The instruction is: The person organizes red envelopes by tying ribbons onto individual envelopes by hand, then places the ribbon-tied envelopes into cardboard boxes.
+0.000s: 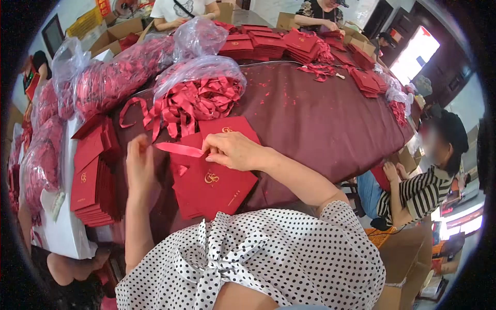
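Red cards with gold print [222,183] lie overlapping on the dark red cloth in front of my body. My right hand [232,150] is over them, its thumb and fingers pinched on one end of a red ribbon [178,149]. The ribbon stretches leftward toward my left hand [139,160], which is raised and smeared by motion; whether its fingers hold anything is unclear. Beyond the cards, loose red ribbons [201,101] spill from an open clear plastic bag [227,66]. Left of my left hand stand stacked red cards [93,188].
Filled plastic bags [119,77] line the left edge of the cloth-covered table [330,124]. More card stacks [266,44] stand at the far side. A person in a striped top [418,194] sits at the right, near a cardboard box [405,261]. Other people stand beyond the table.
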`<action>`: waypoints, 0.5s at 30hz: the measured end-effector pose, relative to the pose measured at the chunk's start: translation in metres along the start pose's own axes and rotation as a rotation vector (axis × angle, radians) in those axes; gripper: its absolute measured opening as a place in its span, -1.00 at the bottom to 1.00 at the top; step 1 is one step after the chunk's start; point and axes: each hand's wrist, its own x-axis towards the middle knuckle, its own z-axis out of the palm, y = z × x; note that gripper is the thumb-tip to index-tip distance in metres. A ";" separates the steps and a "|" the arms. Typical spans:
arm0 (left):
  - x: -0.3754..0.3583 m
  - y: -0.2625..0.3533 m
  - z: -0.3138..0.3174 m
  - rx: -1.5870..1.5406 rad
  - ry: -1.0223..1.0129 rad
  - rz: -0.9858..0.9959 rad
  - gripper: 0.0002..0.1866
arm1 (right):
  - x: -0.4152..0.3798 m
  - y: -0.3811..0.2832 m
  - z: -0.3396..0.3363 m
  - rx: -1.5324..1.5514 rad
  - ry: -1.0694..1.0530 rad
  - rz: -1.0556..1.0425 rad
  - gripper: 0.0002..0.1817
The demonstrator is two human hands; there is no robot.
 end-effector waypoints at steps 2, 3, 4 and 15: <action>-0.010 0.018 0.008 -0.077 0.077 0.178 -0.77 | -0.001 0.001 0.005 0.002 0.024 -0.033 -0.81; -0.021 0.029 0.009 -0.110 -0.042 0.190 -0.79 | -0.001 0.001 0.005 -0.007 0.060 -0.056 -0.81; -0.025 0.047 0.003 -0.009 -0.233 0.329 -0.81 | 0.000 0.001 0.004 -0.006 0.055 -0.055 -0.81; -0.034 0.022 0.019 -0.089 -0.434 0.205 -0.69 | -0.064 -0.043 -0.056 0.118 -0.185 0.143 -0.68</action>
